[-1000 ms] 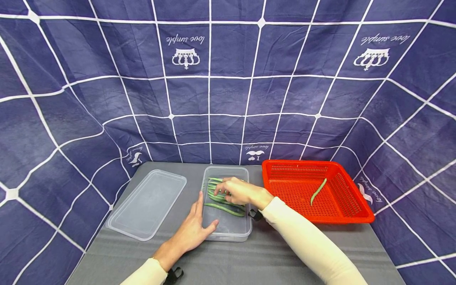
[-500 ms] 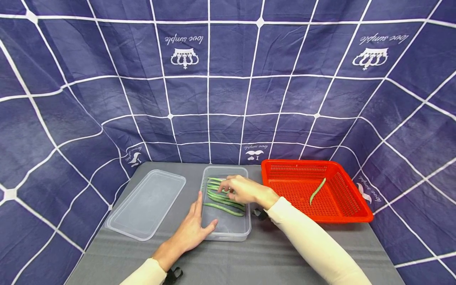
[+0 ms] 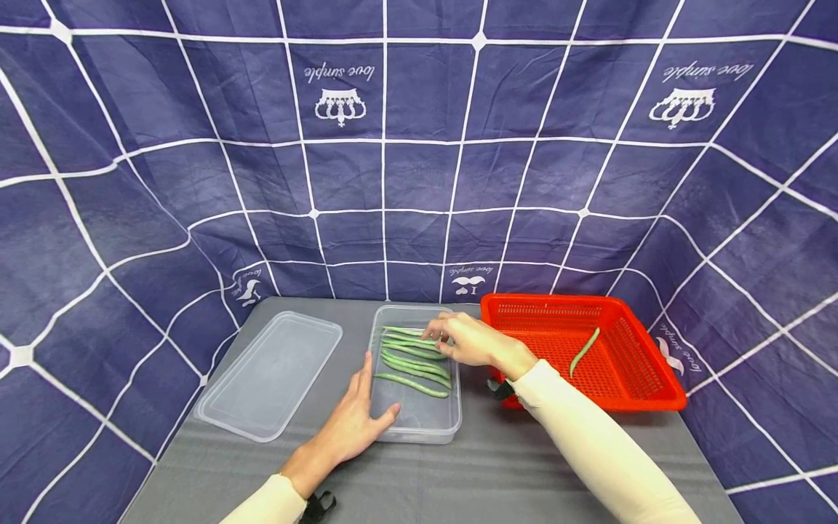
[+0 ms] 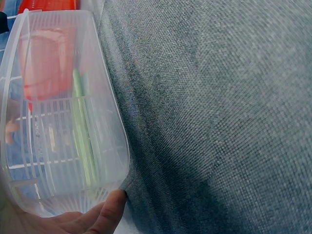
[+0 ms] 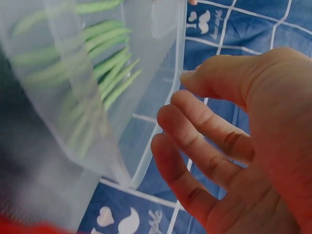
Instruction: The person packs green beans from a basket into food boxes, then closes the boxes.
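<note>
Several green beans (image 3: pixel 415 365) lie crosswise, side by side, in a clear plastic box (image 3: pixel 414 416). Along the box's left wall rests my left hand (image 3: pixel 353 426), its fingers straight and thumb at the near left corner. In the left wrist view those fingers (image 4: pixel 108 212) touch the outside of the box. My right hand (image 3: pixel 473 340) hovers over the box's right rim by the far beans. Seen from the right wrist, its loosely bent fingers (image 5: pixel 200 117) hold nothing, thumb and fingertips apart.
To the right stands a red plastic basket (image 3: pixel 644 400) with one green bean (image 3: pixel 584 352) in it. A clear lid (image 3: pixel 271 378) lies flat on the grey cloth at left. Blue checked fabric (image 3: pixel 419 175) hangs behind and on both sides.
My right hand has moved right, from above the beans to the box's right rim, uncovering more of them. The left hand has stayed against the box.
</note>
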Demonstrator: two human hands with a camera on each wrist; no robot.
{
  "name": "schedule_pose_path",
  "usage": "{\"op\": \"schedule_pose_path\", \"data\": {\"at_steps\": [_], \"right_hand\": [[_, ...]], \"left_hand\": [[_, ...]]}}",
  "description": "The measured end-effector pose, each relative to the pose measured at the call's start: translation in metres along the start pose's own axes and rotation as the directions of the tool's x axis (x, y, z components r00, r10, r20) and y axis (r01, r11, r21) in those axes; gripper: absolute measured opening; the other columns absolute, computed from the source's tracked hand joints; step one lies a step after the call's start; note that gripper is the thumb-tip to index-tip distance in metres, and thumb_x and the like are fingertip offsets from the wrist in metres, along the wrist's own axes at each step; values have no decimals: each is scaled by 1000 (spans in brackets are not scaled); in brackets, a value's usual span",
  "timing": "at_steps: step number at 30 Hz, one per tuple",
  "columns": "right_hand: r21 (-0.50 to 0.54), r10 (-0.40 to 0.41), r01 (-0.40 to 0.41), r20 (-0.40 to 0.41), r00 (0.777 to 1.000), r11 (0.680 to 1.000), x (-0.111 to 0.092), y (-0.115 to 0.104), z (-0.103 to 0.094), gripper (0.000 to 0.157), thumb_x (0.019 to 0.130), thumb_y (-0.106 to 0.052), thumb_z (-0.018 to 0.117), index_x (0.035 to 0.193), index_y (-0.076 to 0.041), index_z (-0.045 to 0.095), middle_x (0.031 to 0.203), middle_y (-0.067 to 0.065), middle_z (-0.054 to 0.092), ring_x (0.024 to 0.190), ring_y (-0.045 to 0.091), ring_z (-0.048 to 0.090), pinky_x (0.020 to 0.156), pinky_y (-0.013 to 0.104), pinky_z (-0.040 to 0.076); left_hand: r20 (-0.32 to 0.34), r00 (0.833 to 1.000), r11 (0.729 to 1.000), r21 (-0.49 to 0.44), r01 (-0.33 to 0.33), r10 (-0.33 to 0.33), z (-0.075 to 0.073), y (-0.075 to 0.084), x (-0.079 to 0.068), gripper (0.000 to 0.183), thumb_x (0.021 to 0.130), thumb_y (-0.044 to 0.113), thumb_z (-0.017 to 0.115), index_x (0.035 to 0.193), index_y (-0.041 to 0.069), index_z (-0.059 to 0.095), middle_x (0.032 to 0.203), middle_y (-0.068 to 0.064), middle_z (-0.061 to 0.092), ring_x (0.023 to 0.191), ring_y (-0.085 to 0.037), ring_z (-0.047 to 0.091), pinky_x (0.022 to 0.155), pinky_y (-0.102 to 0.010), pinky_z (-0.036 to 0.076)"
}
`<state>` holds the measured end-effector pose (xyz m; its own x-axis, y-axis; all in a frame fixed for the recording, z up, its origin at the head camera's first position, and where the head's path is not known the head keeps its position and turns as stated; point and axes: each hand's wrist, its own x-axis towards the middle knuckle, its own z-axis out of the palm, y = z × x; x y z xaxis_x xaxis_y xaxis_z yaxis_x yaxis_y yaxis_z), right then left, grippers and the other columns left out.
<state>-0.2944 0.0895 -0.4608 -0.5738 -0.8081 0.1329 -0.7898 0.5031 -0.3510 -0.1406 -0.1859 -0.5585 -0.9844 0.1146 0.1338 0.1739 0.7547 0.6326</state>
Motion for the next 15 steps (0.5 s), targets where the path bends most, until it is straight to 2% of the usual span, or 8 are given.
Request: {"op": "schedule_pose_path", "data": {"at_steps": [7,15], "right_hand": [[9,10,-9,-91,996,1000,-14,21,-11,30,105,1,74,129,-12,86,120,6,85,102,17,79,89,36,66],[38,98,-93,-160,982,995,-43,51,-24,22,106,1,75,124,-7,85,108,0,87,97,14,78,92,44,67]], "left_hand": [[-11,1000,1000,-1,-2,2,-1,0,1,119,106,50,82,185,-5,12,171,-35,50,155,-54,60,125,-66,53],[-13,1000,1000,-12,-9,9,1,0,-1,118,106,49,82,185,-4,12,172,-35,49,155,-54,60,125,-67,53]]}}
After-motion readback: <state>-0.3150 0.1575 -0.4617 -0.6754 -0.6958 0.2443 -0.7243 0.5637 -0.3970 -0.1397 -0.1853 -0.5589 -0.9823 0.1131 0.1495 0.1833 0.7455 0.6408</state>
